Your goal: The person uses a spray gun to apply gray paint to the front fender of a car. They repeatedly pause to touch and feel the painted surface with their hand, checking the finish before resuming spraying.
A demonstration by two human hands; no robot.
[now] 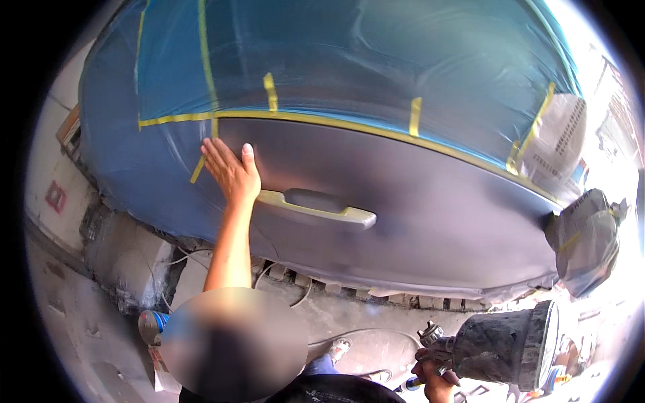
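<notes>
- One door panel (437, 221), dull grey-purple, spreads out on every side of the single door handle (308, 207), which I take as the landmark.
- One left hand (232, 173) lies just beyond the handle's left end and slightly above it; its fingers are stretched out and side by side, the thumb stands apart, and nothing is held. The palm faces the panel (whether it touches, I cannot tell).
- One right hand (435, 384) is well below the handle and to its right, its fingers curled around the grip of a spray gun (440, 346); whether the trigger is pulled I cannot tell.
- One large, paint-stained cup (500, 346) is fixed to that gun, lying to the gun's right and below the handle.
- Step in hand, as I judge it: checking or wiping the panel by palm near the tape, with the gun kept aside. The next move probably calls for drawing the free hand clear, then raising the gun square to the panel without brushing the coat.
- Two short tabs of yellow tape (270, 92) stand above the handle, across the film side of one long tape line (342, 123).
- Blue-green film (322, 54) covers the area above the handle; how many sheets, I cannot count.
- One wrapped mirror (588, 242) bulges out far to the handle's right.
- One shoe (340, 348) shows on the floor (316, 322) below the handle.
</notes>
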